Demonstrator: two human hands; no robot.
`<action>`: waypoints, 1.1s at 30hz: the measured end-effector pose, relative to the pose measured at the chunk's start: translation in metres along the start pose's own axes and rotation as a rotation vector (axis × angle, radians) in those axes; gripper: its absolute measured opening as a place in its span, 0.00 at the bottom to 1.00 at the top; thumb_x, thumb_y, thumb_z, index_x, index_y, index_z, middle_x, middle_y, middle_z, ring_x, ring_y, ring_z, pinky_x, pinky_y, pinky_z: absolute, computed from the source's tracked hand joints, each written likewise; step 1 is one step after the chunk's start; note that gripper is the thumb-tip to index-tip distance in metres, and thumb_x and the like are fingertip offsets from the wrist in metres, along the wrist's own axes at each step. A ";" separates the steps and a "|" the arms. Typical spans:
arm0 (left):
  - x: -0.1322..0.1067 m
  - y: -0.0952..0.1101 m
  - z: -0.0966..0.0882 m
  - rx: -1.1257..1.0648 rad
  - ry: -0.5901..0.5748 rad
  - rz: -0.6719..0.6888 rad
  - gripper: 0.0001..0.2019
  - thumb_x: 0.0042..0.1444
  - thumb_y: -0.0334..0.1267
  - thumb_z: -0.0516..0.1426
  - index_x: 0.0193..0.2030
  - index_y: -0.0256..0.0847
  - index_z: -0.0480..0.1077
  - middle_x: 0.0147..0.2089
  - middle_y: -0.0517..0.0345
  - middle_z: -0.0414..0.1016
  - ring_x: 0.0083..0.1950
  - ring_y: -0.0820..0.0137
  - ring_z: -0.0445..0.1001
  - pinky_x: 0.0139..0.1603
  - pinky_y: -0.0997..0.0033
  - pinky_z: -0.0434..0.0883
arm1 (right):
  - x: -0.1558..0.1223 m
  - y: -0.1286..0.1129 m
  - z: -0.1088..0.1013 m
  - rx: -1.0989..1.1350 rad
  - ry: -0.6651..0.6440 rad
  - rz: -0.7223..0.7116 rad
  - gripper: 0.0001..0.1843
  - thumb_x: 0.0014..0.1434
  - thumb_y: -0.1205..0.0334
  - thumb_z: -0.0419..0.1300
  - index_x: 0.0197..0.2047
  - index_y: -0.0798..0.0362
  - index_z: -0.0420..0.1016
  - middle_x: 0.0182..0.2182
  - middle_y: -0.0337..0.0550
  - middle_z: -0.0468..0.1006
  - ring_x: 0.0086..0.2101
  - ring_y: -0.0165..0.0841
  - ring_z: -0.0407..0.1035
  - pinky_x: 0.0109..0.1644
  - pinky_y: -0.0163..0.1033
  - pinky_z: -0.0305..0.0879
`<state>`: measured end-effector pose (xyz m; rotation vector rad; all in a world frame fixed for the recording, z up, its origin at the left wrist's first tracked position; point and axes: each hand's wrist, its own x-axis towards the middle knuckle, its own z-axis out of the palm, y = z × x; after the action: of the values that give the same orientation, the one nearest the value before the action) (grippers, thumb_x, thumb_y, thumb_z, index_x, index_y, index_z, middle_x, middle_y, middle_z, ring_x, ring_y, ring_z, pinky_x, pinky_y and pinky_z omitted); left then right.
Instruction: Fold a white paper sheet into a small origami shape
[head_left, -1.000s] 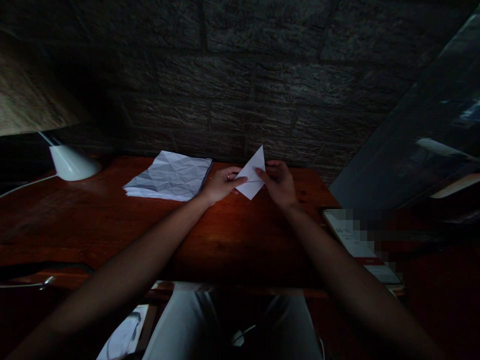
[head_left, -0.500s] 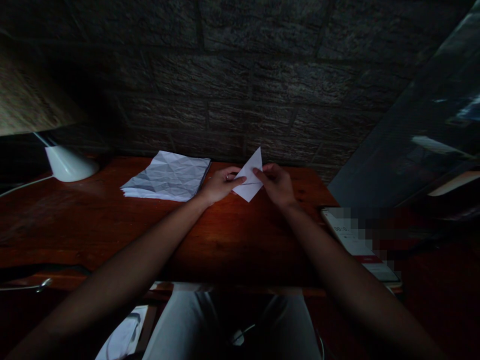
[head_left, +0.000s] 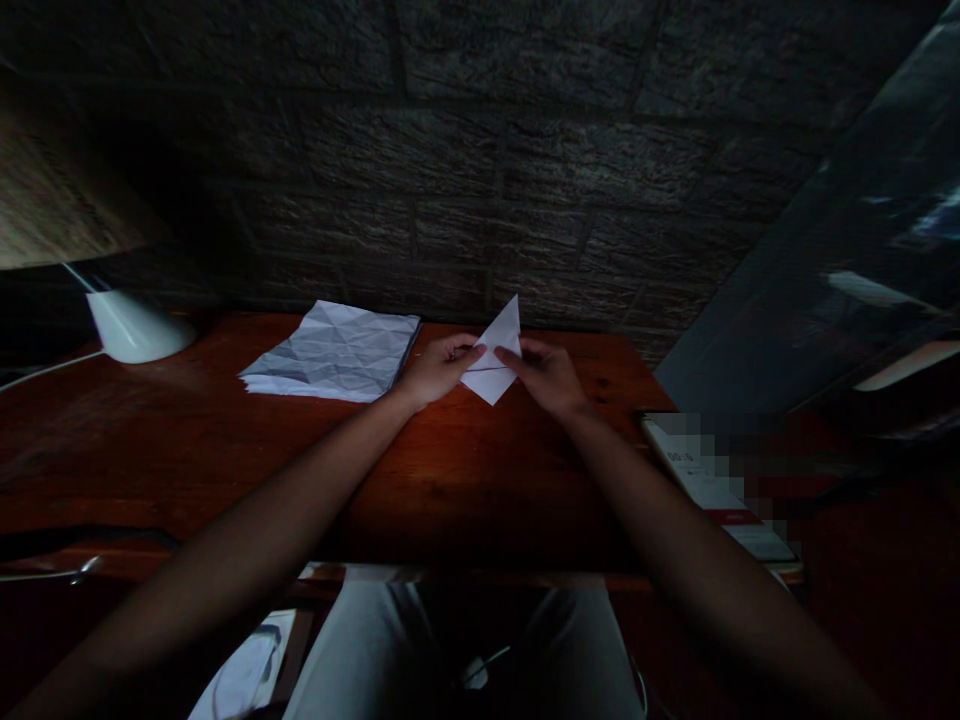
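A folded white paper with a pointed top is pinched at its sides by the left hand and the right hand over the wooden worktop, where creased sheets lie stacked beside the left hand, a lamp stands farther left and a phone lies toward the right edge.

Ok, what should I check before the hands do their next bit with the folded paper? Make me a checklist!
1. Left hand gripping the folded paper: ok, its thumb is on the front.
2. Right hand gripping it too: ok, thumb on the front.
3. Paper stack out of the way: ok, it lies to the left, apart from the folded paper.
4. Lamp away from the hands: ok, it stands at the far left.
5. Folded edges lined up neatly: cannot tell, too small and dim.
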<state>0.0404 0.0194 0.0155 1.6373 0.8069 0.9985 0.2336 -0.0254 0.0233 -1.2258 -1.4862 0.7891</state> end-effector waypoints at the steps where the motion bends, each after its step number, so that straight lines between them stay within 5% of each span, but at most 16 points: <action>1: 0.000 0.000 0.000 0.009 0.001 0.001 0.17 0.59 0.50 0.63 0.45 0.38 0.78 0.35 0.56 0.81 0.33 0.70 0.76 0.35 0.71 0.71 | 0.000 0.000 0.000 0.000 0.003 -0.005 0.19 0.57 0.45 0.69 0.44 0.49 0.85 0.35 0.41 0.85 0.33 0.35 0.76 0.39 0.42 0.73; 10: 0.000 0.002 0.000 0.037 0.011 0.017 0.15 0.58 0.50 0.63 0.40 0.39 0.78 0.32 0.58 0.78 0.32 0.71 0.73 0.33 0.72 0.67 | 0.002 0.004 0.000 0.049 0.016 -0.078 0.10 0.57 0.54 0.68 0.42 0.48 0.81 0.41 0.41 0.86 0.41 0.37 0.78 0.52 0.48 0.75; 33: 0.001 -0.002 -0.002 0.034 0.000 0.018 0.17 0.58 0.52 0.63 0.42 0.39 0.78 0.35 0.56 0.81 0.34 0.69 0.76 0.36 0.70 0.69 | 0.001 0.004 0.002 -0.016 0.013 -0.021 0.13 0.58 0.50 0.70 0.42 0.48 0.85 0.36 0.42 0.86 0.39 0.40 0.80 0.45 0.48 0.79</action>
<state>0.0394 0.0215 0.0142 1.6758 0.8148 1.0026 0.2331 -0.0231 0.0195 -1.2228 -1.4945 0.7552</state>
